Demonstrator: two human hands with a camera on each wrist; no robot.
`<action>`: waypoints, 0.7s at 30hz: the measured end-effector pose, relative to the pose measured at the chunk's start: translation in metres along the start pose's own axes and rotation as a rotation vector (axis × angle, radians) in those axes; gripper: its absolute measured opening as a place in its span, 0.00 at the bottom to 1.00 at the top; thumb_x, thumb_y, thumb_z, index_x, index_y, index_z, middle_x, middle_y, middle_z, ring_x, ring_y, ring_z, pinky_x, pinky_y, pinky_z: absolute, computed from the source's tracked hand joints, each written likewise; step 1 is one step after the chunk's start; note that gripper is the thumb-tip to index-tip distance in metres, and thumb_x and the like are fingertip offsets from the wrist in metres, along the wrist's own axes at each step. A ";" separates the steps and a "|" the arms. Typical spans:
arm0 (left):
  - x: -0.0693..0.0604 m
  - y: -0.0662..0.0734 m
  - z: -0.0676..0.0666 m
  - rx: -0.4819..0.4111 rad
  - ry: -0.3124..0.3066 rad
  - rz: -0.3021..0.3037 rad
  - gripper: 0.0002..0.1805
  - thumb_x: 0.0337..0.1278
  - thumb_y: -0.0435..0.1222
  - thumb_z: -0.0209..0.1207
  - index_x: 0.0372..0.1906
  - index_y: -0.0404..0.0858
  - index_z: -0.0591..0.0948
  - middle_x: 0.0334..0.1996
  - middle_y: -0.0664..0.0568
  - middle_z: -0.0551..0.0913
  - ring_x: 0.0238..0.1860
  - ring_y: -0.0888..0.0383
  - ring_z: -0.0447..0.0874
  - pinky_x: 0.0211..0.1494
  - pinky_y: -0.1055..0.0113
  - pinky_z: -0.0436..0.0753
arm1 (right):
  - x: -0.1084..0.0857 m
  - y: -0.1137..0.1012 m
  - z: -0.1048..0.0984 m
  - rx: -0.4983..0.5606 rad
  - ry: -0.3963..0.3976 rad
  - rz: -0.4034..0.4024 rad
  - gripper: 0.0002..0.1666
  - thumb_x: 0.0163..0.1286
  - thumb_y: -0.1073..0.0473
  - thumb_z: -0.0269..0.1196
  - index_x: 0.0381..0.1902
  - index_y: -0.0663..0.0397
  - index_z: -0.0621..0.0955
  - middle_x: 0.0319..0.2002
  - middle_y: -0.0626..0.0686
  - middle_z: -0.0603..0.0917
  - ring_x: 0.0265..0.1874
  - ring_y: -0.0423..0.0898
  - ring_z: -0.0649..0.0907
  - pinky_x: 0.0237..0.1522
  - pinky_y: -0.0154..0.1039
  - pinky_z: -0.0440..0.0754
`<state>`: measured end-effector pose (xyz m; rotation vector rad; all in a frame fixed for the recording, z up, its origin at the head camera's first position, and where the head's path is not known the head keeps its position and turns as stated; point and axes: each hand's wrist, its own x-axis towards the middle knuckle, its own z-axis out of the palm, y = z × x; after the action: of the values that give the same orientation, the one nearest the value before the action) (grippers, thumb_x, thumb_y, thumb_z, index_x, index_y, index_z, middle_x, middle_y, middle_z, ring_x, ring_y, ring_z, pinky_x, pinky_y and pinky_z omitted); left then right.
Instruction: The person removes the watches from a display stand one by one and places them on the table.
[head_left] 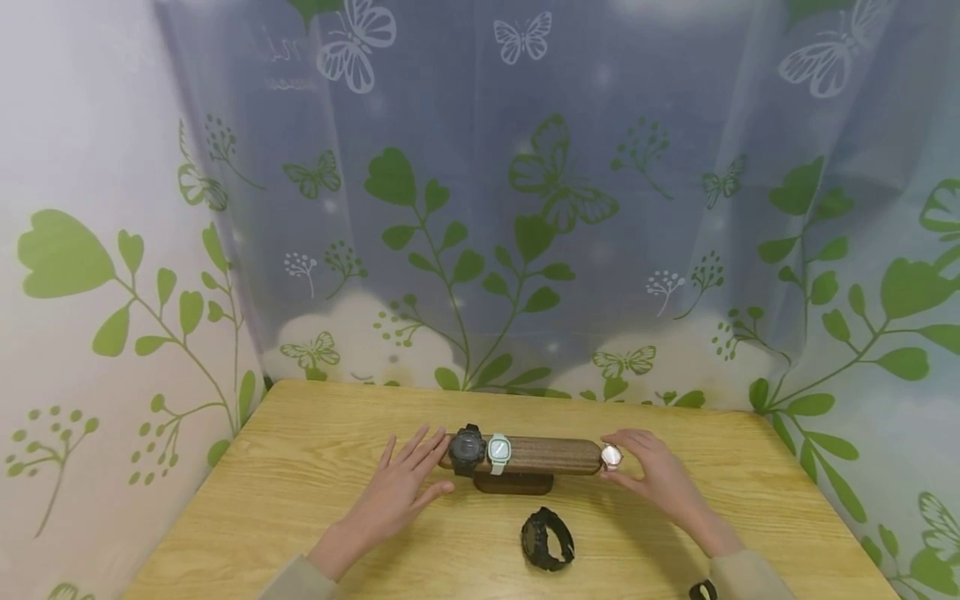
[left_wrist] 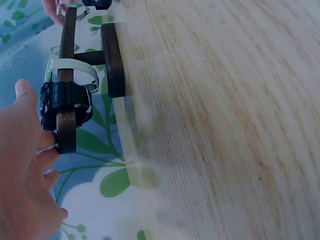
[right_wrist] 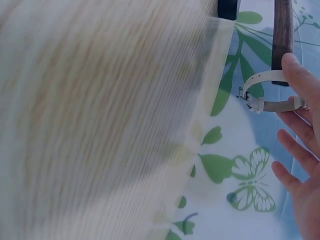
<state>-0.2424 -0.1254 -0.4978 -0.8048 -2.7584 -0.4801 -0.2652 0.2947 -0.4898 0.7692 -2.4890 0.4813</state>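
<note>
A dark wooden watch stand (head_left: 558,456) stands on the table, its bar lying left to right. Near the bar's left end are a black watch (head_left: 467,447) and a pale mint watch (head_left: 498,451). My left hand (head_left: 393,492) has its fingers extended beside that end, the fingertips at the bar by the black watch. At the other end, my right hand (head_left: 663,479) pinches a small wristwatch (head_left: 611,457) with a round pale dial. In the right wrist view its buckled white strap (right_wrist: 265,77) forms a loop at the bar's tip.
Another black watch (head_left: 547,540) lies on the wooden table (head_left: 337,442) in front of the stand. Part of a dark strap (head_left: 703,590) shows by the right sleeve. A curtain (head_left: 480,250) with leaf and butterfly prints hangs behind the table and at both sides.
</note>
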 end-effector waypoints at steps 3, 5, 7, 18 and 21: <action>0.000 0.000 0.000 -0.004 0.005 -0.001 0.39 0.72 0.55 0.54 0.79 0.41 0.61 0.79 0.52 0.55 0.80 0.45 0.50 0.78 0.35 0.43 | -0.006 0.001 -0.006 -0.022 0.009 0.007 0.32 0.52 0.56 0.80 0.56 0.57 0.83 0.50 0.55 0.87 0.52 0.57 0.84 0.52 0.58 0.84; 0.000 0.000 0.001 -0.008 0.010 0.000 0.39 0.72 0.55 0.54 0.79 0.40 0.61 0.79 0.52 0.56 0.80 0.45 0.51 0.78 0.34 0.44 | -0.009 0.001 -0.009 -0.040 0.018 0.002 0.32 0.52 0.57 0.80 0.55 0.57 0.83 0.49 0.54 0.87 0.50 0.55 0.84 0.50 0.57 0.85; 0.000 0.000 0.001 -0.008 0.008 0.000 0.39 0.72 0.55 0.53 0.79 0.40 0.61 0.79 0.52 0.56 0.80 0.45 0.51 0.78 0.34 0.45 | -0.012 0.001 -0.012 -0.054 0.028 -0.013 0.32 0.51 0.57 0.80 0.55 0.57 0.84 0.48 0.53 0.87 0.49 0.54 0.85 0.49 0.55 0.86; 0.000 0.000 0.000 -0.015 -0.008 -0.002 0.40 0.73 0.57 0.51 0.80 0.41 0.60 0.79 0.53 0.54 0.81 0.46 0.49 0.78 0.35 0.43 | -0.029 0.000 -0.018 -0.112 0.049 -0.103 0.35 0.44 0.53 0.82 0.52 0.53 0.85 0.46 0.49 0.88 0.45 0.51 0.86 0.44 0.52 0.88; 0.000 0.000 0.000 -0.016 -0.013 -0.004 0.40 0.73 0.57 0.51 0.80 0.41 0.60 0.79 0.53 0.54 0.81 0.46 0.49 0.78 0.35 0.43 | -0.031 -0.003 -0.019 -0.107 0.050 -0.117 0.35 0.43 0.53 0.82 0.52 0.53 0.85 0.46 0.48 0.88 0.44 0.49 0.86 0.43 0.50 0.88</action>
<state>-0.2428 -0.1255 -0.4975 -0.8087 -2.7723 -0.5006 -0.2340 0.3140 -0.4909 0.8440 -2.3866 0.3191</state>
